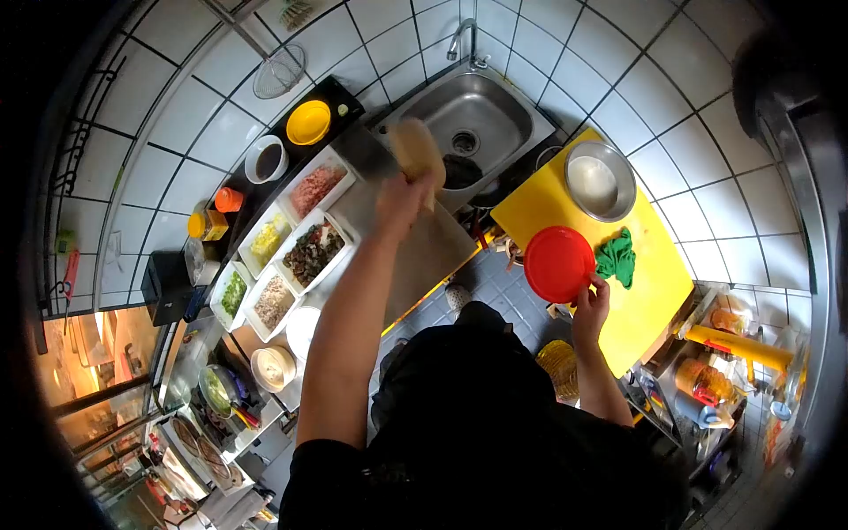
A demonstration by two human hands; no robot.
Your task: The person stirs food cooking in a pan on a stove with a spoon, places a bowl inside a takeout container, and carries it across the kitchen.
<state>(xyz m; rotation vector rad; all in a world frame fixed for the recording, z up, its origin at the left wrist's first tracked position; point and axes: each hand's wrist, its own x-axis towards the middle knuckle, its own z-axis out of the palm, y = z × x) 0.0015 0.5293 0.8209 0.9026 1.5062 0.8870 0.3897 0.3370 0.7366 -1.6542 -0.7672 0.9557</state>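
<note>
Black cloth of my shirt is nearest, with both bare arms reaching out past it. My left hand is closed around the near end of a tan paddle, or something shaped like one; it is too blurred for me to name surely. Its long axis runs away from me and a little leftward, beyond my knuckles, between the white trays and the sink, above the steel counter.

My right hand is the nearer one to the red plate, perhaps a lid. Thumb and fingers are narrow, pinching its near right rim, so the round lies ahead and left of them, with no long axis. It overhangs the yellow board's left edge. Just right of it lies the green cloth, with the metal bowl farther out. I cannot tell how tilted the round is.
</note>
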